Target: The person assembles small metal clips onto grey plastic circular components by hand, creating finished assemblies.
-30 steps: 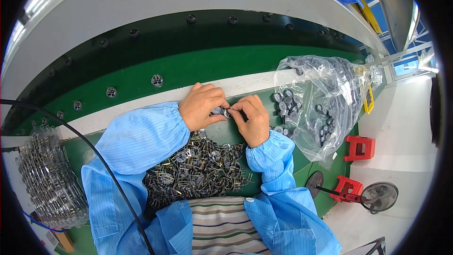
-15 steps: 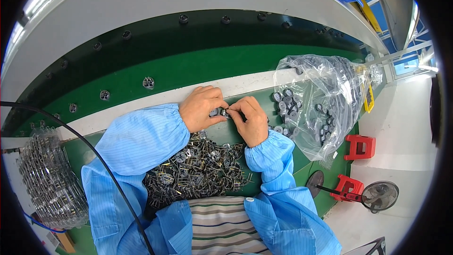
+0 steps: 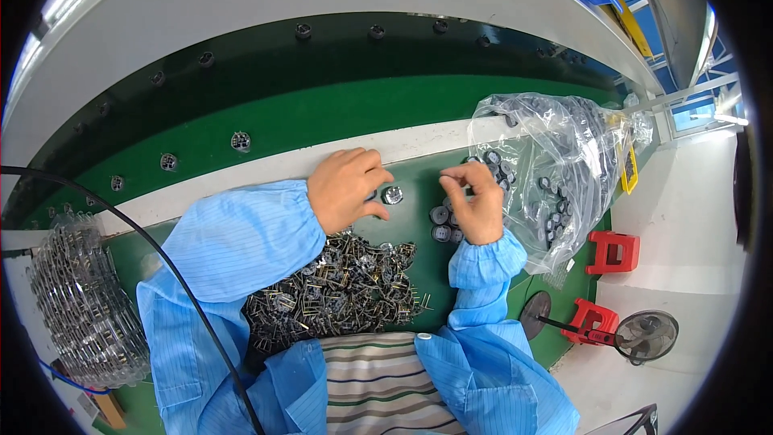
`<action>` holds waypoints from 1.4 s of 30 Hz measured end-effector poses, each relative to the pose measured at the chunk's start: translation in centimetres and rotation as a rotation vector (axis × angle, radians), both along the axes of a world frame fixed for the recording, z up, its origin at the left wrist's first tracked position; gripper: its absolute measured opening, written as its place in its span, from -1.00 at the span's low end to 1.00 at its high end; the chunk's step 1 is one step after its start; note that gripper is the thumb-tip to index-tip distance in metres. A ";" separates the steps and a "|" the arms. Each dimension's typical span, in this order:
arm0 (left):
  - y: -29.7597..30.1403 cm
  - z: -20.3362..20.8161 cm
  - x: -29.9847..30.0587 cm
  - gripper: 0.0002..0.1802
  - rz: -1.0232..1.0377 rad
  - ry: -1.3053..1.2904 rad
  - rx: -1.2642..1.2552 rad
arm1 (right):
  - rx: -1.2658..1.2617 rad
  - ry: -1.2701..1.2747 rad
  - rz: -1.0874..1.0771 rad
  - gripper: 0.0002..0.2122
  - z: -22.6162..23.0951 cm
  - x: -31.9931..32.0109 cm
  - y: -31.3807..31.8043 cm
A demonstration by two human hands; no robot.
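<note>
Resting on the green surface (image 3: 419, 274), the left hand (image 3: 345, 187) is seen with its fingers (image 3: 366, 163) curled loosely downward, the thumb tip just beside a small round silver-topped cylindrical part (image 3: 392, 195) at its 3 o'clock; whether that part is actually touched cannot be told. The right hand (image 3: 477, 201) is held with thumb and forefinger pinched nearly closed at its 10 o'clock, though whether anything is gripped between them cannot be told. A small cluster of dark round cylindrical parts (image 3: 441, 224) lies on the surface at the right hand's 8 o'clock, just beside the palm. A heap of dark metal clips with thin legs (image 3: 338, 290) is spread at 6 o'clock from both hands, between the blue sleeves. A crumpled clear plastic bag (image 3: 555, 161) holding more dark round parts is placed at 3 o'clock of the right hand, touching its knuckles. A stack of clear plastic trays (image 3: 80, 306) stands at 9 o'clock, well apart.
</note>
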State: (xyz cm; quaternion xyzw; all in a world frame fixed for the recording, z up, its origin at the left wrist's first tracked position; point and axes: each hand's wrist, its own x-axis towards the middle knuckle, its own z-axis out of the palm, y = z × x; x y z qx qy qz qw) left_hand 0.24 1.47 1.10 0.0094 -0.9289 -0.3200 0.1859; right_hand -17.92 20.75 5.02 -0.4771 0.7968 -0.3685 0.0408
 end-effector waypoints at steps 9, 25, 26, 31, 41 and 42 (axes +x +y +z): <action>1.0 -0.1 0.0 -0.58 0.065 -0.044 0.083 | 0.408 0.223 0.046 -0.76 0.7 -0.8 2.7; -7.4 1.0 0.4 -0.66 0.393 -0.065 0.049 | 0.121 0.089 0.005 -0.88 -2.3 2.6 -1.7; -8.5 0.4 0.6 -0.66 0.458 -0.090 0.035 | 0.100 0.092 0.024 -0.87 -2.3 2.8 -1.9; -9.8 0.4 0.8 -0.55 0.548 -0.287 -0.015 | 0.006 0.021 0.113 -0.83 -2.1 2.9 -2.2; -4.1 3.0 0.5 -0.47 0.155 -0.179 0.068 | 0.009 -0.199 0.677 -0.79 -0.2 7.0 -2.1; -3.6 2.3 0.4 -0.46 0.095 -0.201 0.133 | 0.039 -0.250 0.649 -0.82 -0.6 7.7 -2.0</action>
